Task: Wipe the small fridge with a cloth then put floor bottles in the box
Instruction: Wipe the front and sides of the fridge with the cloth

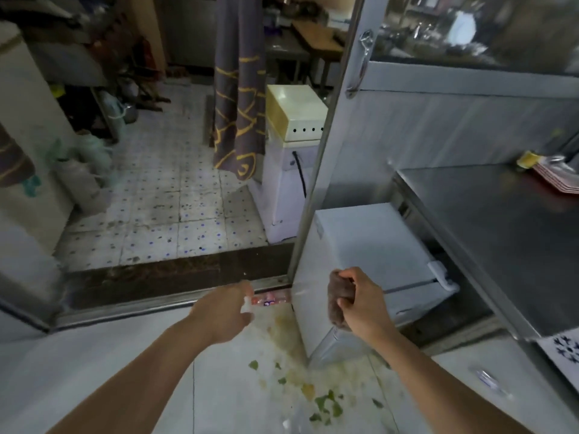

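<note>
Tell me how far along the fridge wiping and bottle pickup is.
Nothing looks finished. In hand: the right hand grips a brown cloth against the small fridge; the left hand holds a bottle. Left: another bottle lies on the floor. No box is visible.

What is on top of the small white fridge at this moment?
The top of the small white fridge looks bare. The right hand holds a brown cloth at its front corner. The steel counter hides the far right part.

I see one wide view only, from the head, looking forward and down, my hands close below, small fridge (369,245) near, tiled floor (163,214) farther ahead
</note>
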{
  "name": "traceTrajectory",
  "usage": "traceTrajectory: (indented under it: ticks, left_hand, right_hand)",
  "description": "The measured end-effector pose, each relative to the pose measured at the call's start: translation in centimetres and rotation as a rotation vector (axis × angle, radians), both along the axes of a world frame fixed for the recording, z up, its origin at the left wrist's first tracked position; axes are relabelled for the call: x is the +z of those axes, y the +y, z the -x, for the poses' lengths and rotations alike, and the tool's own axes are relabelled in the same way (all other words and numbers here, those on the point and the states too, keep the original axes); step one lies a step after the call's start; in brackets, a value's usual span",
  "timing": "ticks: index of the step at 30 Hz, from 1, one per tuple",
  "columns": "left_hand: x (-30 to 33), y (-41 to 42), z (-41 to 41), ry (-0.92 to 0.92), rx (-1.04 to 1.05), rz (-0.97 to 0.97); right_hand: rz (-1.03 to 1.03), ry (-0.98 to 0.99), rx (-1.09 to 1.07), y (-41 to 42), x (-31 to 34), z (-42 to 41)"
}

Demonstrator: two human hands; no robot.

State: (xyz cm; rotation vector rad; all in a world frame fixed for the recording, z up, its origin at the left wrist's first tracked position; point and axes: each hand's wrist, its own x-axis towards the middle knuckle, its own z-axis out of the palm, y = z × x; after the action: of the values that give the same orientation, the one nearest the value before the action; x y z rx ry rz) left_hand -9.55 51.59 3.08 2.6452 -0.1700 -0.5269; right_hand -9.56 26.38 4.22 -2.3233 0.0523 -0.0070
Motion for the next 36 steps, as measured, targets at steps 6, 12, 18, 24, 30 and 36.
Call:
traceTrajectory:
  ticks: [6,12,18,24,30,36]
  left_hand:
    - [1.0,0.0,-6.9,-0.011,-0.208,-0.006]
    - [0.2,-0.4,-15.3,-0.004,-0.360,-0.047]
    - [-1.4,-1.6,-22.0,-0.006,-0.477,-0.072]
    - [-3.4,-5.0,-27.6,0.011,-0.739,-0.010]
    - [-5.7,-6.8,-32.4,-0.054,-1.025,0.042]
    - [-8.4,-7.3,-34.0,-0.169,-1.221,0.034]
  right_hand:
    - [-0.008,0.037,-0.187,0.1,-0.7,-3.8]
    - [-0.068,0.024,-0.369,1.8,-3.1,-9.7]
    - [-0.050,0.054,-0.560,2.8,-5.5,-12.3]
    - [-0.006,0.050,-0.837,3.1,-7.0,-13.3]
    - [-0.069,0.058,-1.147,6.0,-8.3,-13.2]
    - [0.008,0.119,-1.275,10.4,-12.3,-11.5]
